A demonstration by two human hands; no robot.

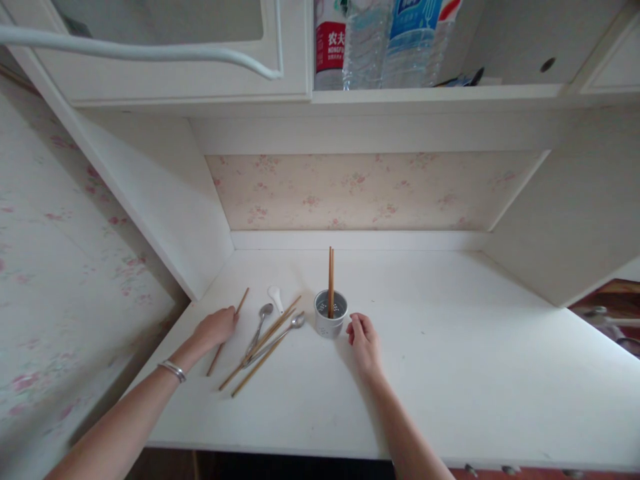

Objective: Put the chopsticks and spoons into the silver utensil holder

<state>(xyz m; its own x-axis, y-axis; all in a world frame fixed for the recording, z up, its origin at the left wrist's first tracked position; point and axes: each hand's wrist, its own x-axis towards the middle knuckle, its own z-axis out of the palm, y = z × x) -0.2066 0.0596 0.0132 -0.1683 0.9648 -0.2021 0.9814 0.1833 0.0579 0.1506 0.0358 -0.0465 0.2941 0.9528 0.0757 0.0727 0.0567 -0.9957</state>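
Observation:
My left hand [217,329] is closed around the middle of a wooden chopstick [216,361] at the left of the white counter. Just right of it lies a loose pile: several wooden chopsticks [265,363], a metal spoon [265,312], a second metal spoon [297,321] and a white spoon [275,297]. A grey metal utensil holder [329,327] with holes stands upright in the middle, with two chopsticks [331,277] upright in it. Close to the holder's right side, apart from it, my right hand [364,339] has its fingers curled in, with nothing visible in them.
The white counter [450,360] is closed in by a left side panel [165,193], a right panel [565,220] and a flowered back wall [350,190]. Overhead, a shelf [430,99] holds plastic bottles [367,47]. A white cabinet door handle [150,52] juts out at upper left.

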